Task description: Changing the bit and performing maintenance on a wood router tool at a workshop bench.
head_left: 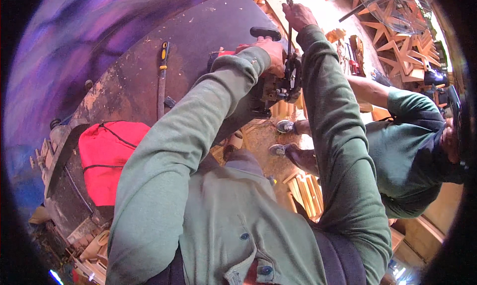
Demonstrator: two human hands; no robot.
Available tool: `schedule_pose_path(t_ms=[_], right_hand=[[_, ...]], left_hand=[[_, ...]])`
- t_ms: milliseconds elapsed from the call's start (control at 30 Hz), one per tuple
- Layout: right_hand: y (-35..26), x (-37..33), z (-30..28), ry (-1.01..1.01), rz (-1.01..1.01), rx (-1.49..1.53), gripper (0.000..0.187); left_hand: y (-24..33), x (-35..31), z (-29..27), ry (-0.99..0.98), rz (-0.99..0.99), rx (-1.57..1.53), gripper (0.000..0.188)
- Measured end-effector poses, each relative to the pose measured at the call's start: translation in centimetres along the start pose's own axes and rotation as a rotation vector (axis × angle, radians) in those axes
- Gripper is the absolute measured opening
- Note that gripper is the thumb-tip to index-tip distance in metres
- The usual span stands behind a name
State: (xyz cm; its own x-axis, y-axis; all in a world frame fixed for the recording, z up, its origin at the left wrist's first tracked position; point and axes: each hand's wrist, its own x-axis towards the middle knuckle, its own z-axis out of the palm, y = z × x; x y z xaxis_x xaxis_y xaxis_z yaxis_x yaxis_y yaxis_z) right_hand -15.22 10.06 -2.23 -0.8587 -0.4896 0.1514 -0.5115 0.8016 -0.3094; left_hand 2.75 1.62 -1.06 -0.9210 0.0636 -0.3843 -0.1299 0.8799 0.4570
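At the table's edge sits a dark metal machine (269,92) with a black oval knob (265,33) on top; its exact kind is unclear. My left hand (272,52) is on it just below the knob, fingers closed against it and partly hidden. Farther out and to the right, my right hand (301,18) is wrapped round a long, thin dark lever (289,34) rising beside the machine. A small red part (224,53) peeks out left of my left wrist.
On the dark table (208,27) lies a file (162,76) with a yellow-black handle. A red bag (112,161) lies nearer me. Another person (402,141) is close on my right. Wooden star shapes (397,51) are piled beyond, near a wire fan (397,12). Wood strips (305,195) lie below.
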Motion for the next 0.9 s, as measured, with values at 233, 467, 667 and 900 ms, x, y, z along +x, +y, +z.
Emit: schedule_pose_path(t_ms=[233, 467, 667, 900], right_hand=[[-7.0, -8.2, -8.0, 0.578, -0.318, 0.337, 0.040], [-3.8, -21.9, -12.1, 0.535, -0.156, 0.304, 0.018], [-5.8, -26.2, -8.3, 0.673, -0.076, 0.263, 0.018], [-8.2, -29.9, -6.3, 0.569, 0.131, 0.436, 0.012]], left_hand=[[-2.2, 1.9, 0.4, 0.026, 0.103, 0.089, 0.044], [-0.3, 2.3, -1.3, -0.105, 0.105, 0.111, 0.044], [-0.9, 2.8, -1.3, -0.144, 0.149, 0.047, 0.042], [-0.6, 3.0, -0.6, -0.078, 0.077, 0.113, 0.040]])
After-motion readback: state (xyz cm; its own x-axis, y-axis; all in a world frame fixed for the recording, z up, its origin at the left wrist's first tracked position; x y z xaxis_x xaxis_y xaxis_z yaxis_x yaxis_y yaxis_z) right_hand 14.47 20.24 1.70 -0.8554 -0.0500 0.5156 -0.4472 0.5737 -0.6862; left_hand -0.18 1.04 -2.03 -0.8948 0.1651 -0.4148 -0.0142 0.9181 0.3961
